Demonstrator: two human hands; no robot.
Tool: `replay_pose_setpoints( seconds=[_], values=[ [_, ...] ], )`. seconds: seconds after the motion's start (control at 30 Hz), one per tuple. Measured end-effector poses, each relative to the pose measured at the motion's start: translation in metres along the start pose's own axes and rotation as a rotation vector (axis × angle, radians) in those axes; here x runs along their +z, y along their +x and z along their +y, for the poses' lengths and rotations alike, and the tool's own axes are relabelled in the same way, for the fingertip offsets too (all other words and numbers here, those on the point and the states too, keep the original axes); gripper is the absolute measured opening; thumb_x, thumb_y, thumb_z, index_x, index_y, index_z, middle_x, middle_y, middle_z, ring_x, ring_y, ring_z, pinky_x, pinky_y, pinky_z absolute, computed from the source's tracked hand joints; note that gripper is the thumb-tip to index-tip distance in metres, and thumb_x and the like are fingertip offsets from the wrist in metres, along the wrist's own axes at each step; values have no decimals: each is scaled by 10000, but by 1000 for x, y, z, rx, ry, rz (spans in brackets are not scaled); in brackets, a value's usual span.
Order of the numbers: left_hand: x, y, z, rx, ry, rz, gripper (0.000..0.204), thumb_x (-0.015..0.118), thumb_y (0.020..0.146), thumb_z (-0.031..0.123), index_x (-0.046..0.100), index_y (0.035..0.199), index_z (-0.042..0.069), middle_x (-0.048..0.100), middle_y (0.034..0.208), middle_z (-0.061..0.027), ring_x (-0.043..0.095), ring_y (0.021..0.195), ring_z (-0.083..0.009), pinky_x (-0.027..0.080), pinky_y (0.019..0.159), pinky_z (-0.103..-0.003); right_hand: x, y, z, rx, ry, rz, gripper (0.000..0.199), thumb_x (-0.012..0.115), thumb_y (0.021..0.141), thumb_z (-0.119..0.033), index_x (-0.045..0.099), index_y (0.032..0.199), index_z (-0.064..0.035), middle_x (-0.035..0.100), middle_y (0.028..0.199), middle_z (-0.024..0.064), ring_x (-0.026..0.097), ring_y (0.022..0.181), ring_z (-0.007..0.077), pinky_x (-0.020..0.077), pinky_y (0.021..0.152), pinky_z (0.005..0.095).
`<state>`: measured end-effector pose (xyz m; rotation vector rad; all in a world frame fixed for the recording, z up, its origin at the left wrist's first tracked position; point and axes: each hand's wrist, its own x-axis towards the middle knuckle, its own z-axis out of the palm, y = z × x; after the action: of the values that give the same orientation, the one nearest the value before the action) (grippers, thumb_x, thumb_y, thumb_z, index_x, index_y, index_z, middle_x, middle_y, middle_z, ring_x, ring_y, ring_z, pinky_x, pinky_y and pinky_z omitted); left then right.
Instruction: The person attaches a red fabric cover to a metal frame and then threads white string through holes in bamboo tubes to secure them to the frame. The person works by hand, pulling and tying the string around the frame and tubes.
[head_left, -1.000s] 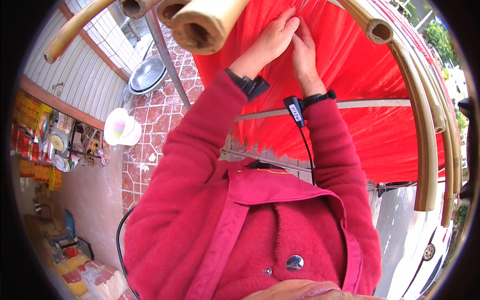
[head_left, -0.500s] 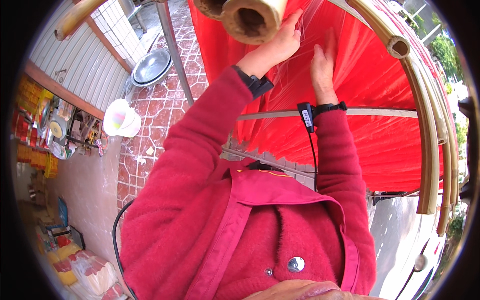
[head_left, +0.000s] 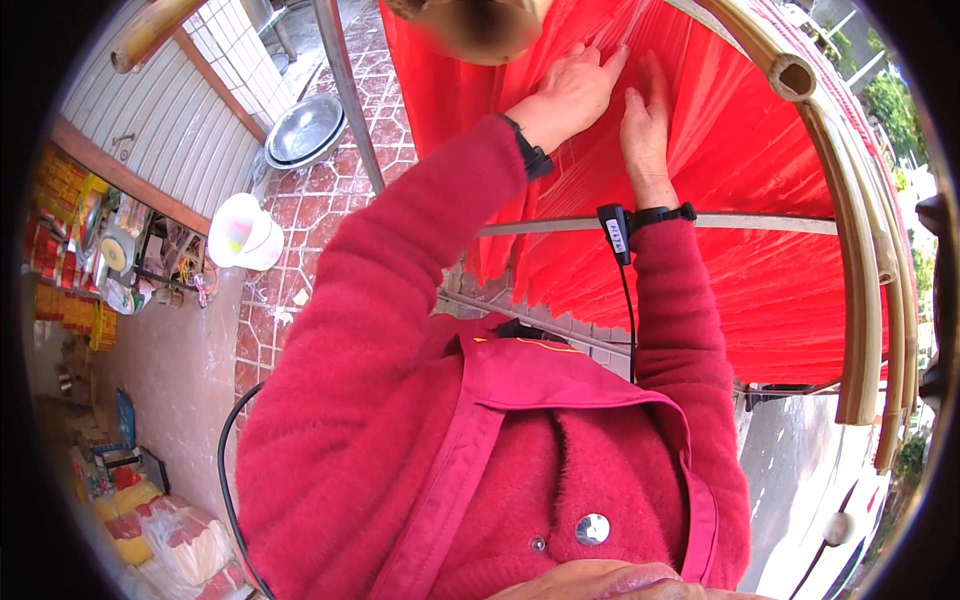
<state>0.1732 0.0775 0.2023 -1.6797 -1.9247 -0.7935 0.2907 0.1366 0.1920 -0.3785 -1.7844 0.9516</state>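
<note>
A wide bank of thin red sheets (head_left: 760, 280), with ragged lower edges, hangs in front of me in many close layers. My left hand (head_left: 574, 92) lies against these layers, its fingers apart and pointing up. Just to its right, my right hand (head_left: 645, 128) is also open, fingers upright and thumb apart, set edge-on among the sheets. The two hands are close but do not touch. Parts of the fingers blend into the folds, and no sheet is plainly pinched in either hand.
A thick bamboo pole (head_left: 490, 30) juts toward me overhead. More bamboo poles (head_left: 850, 300) stand at the right. A metal bar (head_left: 760, 224) crosses by my right wrist, and an upright metal post (head_left: 347, 90) is at left. Metal basins (head_left: 305, 130) and a white bucket (head_left: 262, 245) sit on the tiled floor.
My left hand has come down and closer to my right hand. The right hand has hardly moved. The thick bamboo pole end sits higher in view.
</note>
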Motion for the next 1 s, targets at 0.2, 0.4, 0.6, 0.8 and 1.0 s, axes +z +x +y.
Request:
replay_pose_setpoints(
  seconds=[0.2,0.4,0.6,0.8,1.0],
  values=[
    [9,8,-11,-15,186,-79,619,553,881,115,424,1476,4,677,1035,-226,630,1007,-382,552,812,-455,-3,1,2,-13,-60,12,560,445,979,-36,354,1532,-36,397,1556,187,377,1443,294,302,1177,345],
    [9,12,-18,22,532,-191,616,560,894,135,410,1451,-80,690,1047,-225,657,1015,-316,557,829,-387,-3,2,-2,-122,-254,46,549,475,966,-22,374,1505,-11,402,1537,221,386,1428,342,310,1181,383],
    [6,14,-19,74,771,-264,623,572,916,177,408,1457,-84,681,1107,-204,642,1072,-290,537,886,-360,-2,-2,0,-225,-485,24,558,511,930,22,416,1478,-21,399,1518,253,361,1436,392,318,1191,423],
    [-1,4,-12,152,829,-393,601,590,931,230,439,1503,123,598,1275,-159,511,1237,-325,509,929,-391,-4,-1,5,-276,-514,0,543,505,916,30,446,1454,-24,402,1493,283,406,1395,438,380,1154,438],
    [-2,4,0,223,927,-477,531,624,908,236,545,1420,121,576,1284,-119,495,1182,-311,499,898,-382,-4,-3,7,-248,-472,-14,546,518,913,38,465,1450,-45,397,1508,265,403,1400,426,384,1152,430]
  ],
)
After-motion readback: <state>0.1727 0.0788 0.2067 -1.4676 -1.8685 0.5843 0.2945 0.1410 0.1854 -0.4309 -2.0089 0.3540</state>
